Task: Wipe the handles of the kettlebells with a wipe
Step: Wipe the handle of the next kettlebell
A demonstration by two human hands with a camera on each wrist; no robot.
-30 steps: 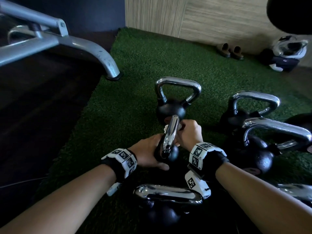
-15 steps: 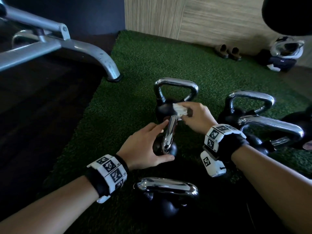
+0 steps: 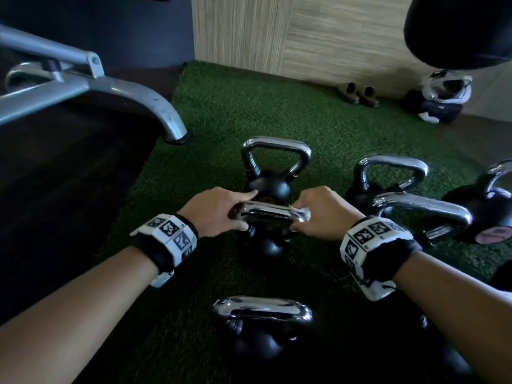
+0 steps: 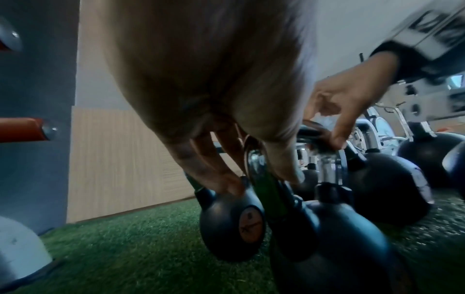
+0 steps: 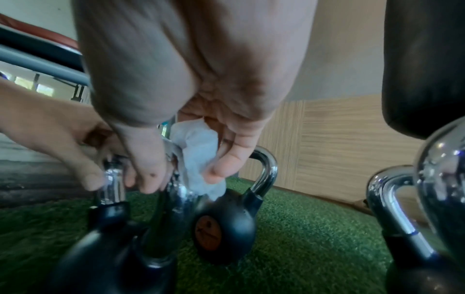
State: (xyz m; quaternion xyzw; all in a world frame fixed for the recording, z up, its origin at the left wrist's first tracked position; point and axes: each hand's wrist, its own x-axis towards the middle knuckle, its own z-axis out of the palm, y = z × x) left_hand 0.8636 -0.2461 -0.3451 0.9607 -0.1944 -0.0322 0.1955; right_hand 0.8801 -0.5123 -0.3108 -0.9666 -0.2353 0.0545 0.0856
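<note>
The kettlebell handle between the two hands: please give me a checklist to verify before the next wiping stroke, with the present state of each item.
1. Wipe in the right hand: ok, the fingers and thumb pinch it.
2. Wipe touches the chrome handle: ok, it sits at the handle's right end.
3. Left hand steadies the handle: ok, it grips the left end.
4. Kettlebell stands on the green turf: ok, and it appears upright.
5. Room for the stroke: ok, the handle's middle is bare between the hands.
6. Rear kettlebell is apart from the left fingers: cannot tell, they look very close.
</note>
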